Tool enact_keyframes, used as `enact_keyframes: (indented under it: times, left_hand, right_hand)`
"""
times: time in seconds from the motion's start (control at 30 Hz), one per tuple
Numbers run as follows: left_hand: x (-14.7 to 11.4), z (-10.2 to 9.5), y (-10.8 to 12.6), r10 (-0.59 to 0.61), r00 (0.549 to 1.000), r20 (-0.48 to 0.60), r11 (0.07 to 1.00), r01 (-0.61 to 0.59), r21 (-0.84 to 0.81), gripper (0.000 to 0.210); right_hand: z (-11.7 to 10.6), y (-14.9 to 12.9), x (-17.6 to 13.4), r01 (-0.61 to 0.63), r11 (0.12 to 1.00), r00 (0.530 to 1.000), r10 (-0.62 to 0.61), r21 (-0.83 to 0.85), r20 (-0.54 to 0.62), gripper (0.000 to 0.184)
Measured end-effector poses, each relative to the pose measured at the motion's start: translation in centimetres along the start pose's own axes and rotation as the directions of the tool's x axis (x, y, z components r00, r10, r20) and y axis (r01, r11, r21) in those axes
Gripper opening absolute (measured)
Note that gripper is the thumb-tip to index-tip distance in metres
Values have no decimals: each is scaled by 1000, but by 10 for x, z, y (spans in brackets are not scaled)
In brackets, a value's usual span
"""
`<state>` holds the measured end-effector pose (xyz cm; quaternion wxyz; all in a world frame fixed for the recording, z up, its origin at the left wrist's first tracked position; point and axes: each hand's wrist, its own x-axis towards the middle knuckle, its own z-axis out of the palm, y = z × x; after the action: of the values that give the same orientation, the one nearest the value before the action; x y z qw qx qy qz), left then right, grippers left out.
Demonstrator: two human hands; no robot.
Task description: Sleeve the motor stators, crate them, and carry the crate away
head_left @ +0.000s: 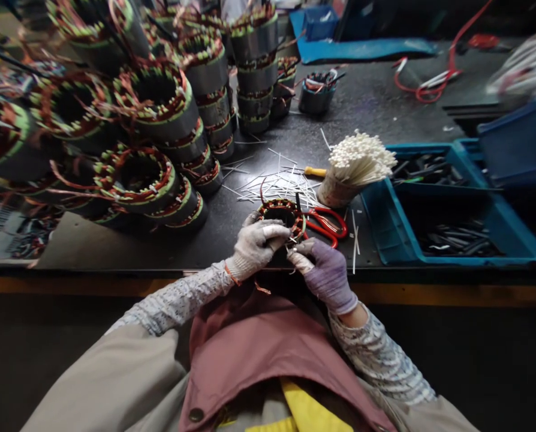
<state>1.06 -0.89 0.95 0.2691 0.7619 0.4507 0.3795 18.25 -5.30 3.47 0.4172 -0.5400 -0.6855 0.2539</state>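
A small motor stator (303, 223) with copper windings and a green-lined rim is at the table's front edge. My left hand (259, 240), in a pale glove with wrapped fingertips, is closed over its near left side. My right hand (325, 270), in a purple glove, has thumb and fingers pinched together by the stator's front rim. A thin pale bit shows at these fingertips, too small to name. Red-handled scissors (330, 227) lie just right of the stator, their blades partly hidden. My hands cover much of the stator's near side.
Stacked stators (160, 114) crowd the left. Loose white sticks (281, 186) lie behind the work, beside a yellow handle (315, 171) and a holder (337, 191) full of white sticks. Blue bins (387, 228) with dark pieces stand right; a red cable (450, 60) lies farther back.
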Motion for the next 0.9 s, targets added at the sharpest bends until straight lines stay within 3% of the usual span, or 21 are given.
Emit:
enact_keyframes:
  times: [0.13,0.3,0.4,0.53,0.6,0.73,0.83,0.9]
  left_hand:
    - [1,-1,0,-24,999,24,1000,24,9,8]
    - [2,-2,0,-9,1000,18,1000,9,2,8]
    - [3,-3,1,-23,999,49,999,22,28,11]
    - [5,-1,0,-19,997,80,999,15,48,13]
    - [5,-1,-1,-20,996,85,998,16,53,13]
    - [4,-8,0,-22,992,122,998,14,62,25]
    - [3,-16,2,13,970,243,993,-41,114,60]
    - [4,-18,2,73,929,364,976,-142,167,61]
  right_hand:
    - [2,2,3,-50,999,998,49,-8,-30,15]
    - [9,18,14,-82,993,994,88,-87,68,20]
    - [8,19,15,53,958,997,-33,-282,75,22]
    - [5,12,17,214,805,974,-216,-553,62,34]
    - [1,8,16,317,770,946,-297,-553,129,36]
    - [-16,3,4,489,786,871,-418,-379,258,29]
    - [-24,2,-5,443,829,895,-434,-341,106,20]
    - [-19,2,-9,441,842,885,-465,-310,-5,17]
